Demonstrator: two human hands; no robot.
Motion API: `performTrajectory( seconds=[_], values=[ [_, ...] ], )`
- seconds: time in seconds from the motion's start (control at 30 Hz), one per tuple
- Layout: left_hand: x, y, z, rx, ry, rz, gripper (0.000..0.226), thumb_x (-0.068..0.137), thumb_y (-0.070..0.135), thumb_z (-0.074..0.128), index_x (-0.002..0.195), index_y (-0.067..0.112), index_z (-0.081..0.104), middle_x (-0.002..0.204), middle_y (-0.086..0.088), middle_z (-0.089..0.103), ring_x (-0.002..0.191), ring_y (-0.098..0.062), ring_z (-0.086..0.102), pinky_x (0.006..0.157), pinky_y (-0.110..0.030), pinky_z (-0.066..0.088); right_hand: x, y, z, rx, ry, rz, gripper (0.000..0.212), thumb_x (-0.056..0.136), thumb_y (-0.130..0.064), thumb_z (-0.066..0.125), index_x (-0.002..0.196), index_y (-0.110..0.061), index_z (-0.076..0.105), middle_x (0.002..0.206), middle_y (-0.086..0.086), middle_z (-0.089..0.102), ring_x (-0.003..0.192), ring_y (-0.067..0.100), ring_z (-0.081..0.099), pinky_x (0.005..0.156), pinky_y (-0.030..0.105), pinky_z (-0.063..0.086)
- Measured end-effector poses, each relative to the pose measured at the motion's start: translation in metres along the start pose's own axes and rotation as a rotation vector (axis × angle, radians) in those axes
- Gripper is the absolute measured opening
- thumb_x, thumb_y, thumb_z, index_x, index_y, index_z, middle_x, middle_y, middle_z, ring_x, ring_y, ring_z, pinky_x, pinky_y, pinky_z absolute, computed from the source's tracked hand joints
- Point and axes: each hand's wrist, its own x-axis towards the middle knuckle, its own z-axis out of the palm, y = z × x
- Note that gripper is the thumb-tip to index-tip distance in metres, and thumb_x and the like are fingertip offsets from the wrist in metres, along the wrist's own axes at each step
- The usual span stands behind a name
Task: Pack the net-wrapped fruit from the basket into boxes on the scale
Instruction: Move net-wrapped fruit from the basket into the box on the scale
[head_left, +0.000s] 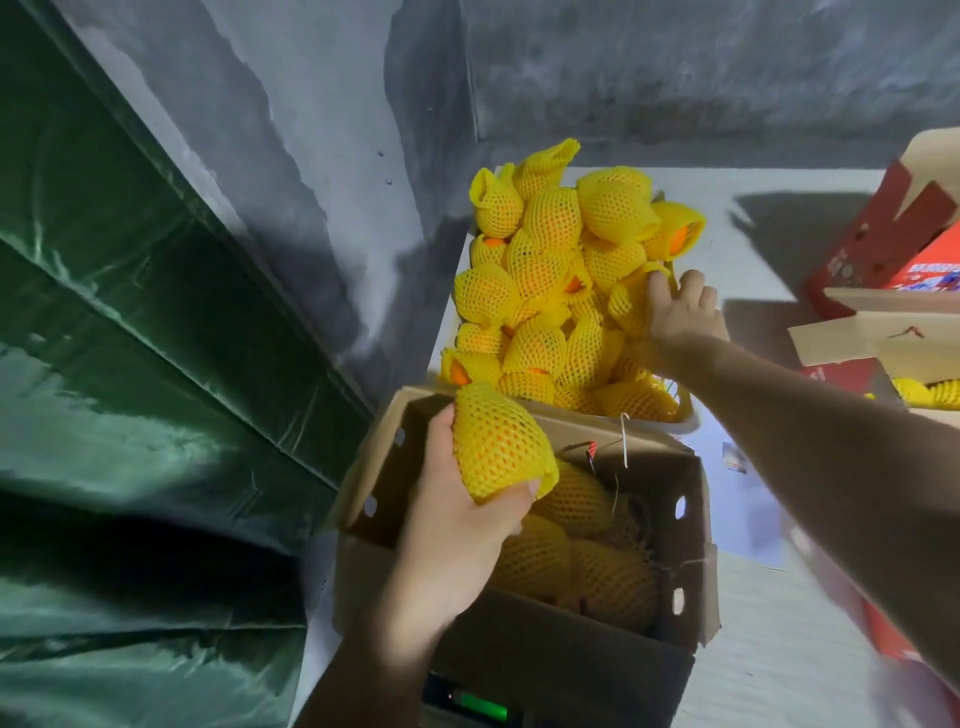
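Left hand (457, 525) nearest the lens, fingers and thumb wrapped round one orange fruit in yellow foam net (498, 441), held above the open brown cardboard box (691, 525), apparently ready to drop in. Box already has several netted fruit at the bottom; it sits on a scale with green lit display (483, 706) at 6 o'clock, probably so weight reads while filling. At 12 o'clock of the box, the white basket (685, 423) is heaped with netted fruit. Right hand (680, 306) reaches into the heap's 3 o'clock side, fingers curling on a fruit; full grip unclear. Red printed cartons (878, 244) at 2 o'clock on the white table (769, 649). Green tarp (130, 364) at 9 o'clock.
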Motion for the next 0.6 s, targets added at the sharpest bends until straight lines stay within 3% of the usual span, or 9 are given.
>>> performTrajectory(
  seconds=[0.1,0.23,0.33,0.4,0.47,0.5,0.6],
  values=[
    [-0.001,0.0,0.001,-0.041,0.014,-0.009,0.095,0.088,0.014,0.082,0.161,0.04,0.027,0.138,0.01,0.055,0.113,-0.013,0.065,0.074,-0.029,0.064,-0.004,0.005,0.001,-0.019,0.003,-0.092,0.072,0.088,-0.028,0.072,0.142,-0.012,0.027,0.138,0.022,0.042,0.121,0.048,0.046,0.101,0.054,0.043],
    [-0.003,0.002,0.005,-0.081,0.01,0.019,0.086,0.088,0.021,0.083,0.158,0.04,0.035,0.138,0.012,0.06,0.115,-0.007,0.066,0.082,-0.034,0.064,-0.024,0.008,-0.005,-0.003,0.046,-0.137,0.079,0.082,-0.048,0.071,0.147,-0.025,0.033,0.13,0.021,0.046,0.116,0.046,0.045,0.101,0.053,0.039],
    [-0.009,0.004,0.001,-0.062,0.04,0.046,0.085,0.074,0.06,0.083,0.149,0.041,0.047,0.132,0.018,0.065,0.119,-0.004,0.065,0.099,-0.039,0.059,-0.046,0.005,-0.025,0.377,-0.024,-0.057,0.079,0.08,-0.035,0.077,0.15,-0.029,0.04,0.125,0.022,0.048,0.112,0.045,0.053,0.102,0.048,0.046],
    [-0.011,0.005,-0.009,-0.055,0.067,0.063,0.093,0.066,0.08,0.075,0.147,0.045,0.049,0.129,0.022,0.066,0.116,0.001,0.065,0.102,-0.038,0.057,-0.072,0.003,-0.049,0.722,-0.023,0.004,0.069,0.082,-0.024,0.079,0.143,-0.032,0.047,0.117,0.015,0.058,0.098,0.036,0.061,0.087,0.042,0.055],
    [-0.009,0.006,-0.021,-0.012,0.063,0.064,0.094,0.065,0.086,0.069,0.148,0.046,0.048,0.131,0.023,0.065,0.119,-0.002,0.064,0.104,-0.043,0.055,-0.111,-0.001,-0.075,1.064,0.005,0.013,0.058,0.079,-0.019,0.079,0.128,-0.039,0.056,0.094,0.0,0.07,0.079,0.025,0.065,0.065,0.037,0.057],
    [-0.007,0.006,-0.027,0.018,0.047,0.057,0.092,0.066,0.086,0.067,0.148,0.046,0.048,0.133,0.02,0.064,0.122,-0.006,0.063,0.106,-0.047,0.054,-0.133,-0.004,-0.086,1.174,0.021,0.008,0.054,0.076,-0.02,0.078,0.121,-0.043,0.059,0.086,-0.002,0.071,0.074,0.024,0.066,0.062,0.037,0.057],
    [-0.003,0.009,-0.037,0.131,-0.089,0.065,0.088,0.072,0.083,0.068,0.149,0.05,0.042,0.14,0.019,0.058,0.127,-0.011,0.059,0.108,-0.052,0.052,-0.196,-0.014,-0.107,1.279,0.046,-0.042,0.053,0.076,-0.02,0.073,0.12,-0.045,0.06,0.095,0.008,0.072,0.077,0.02,0.068,0.065,0.033,0.058]
  ],
)
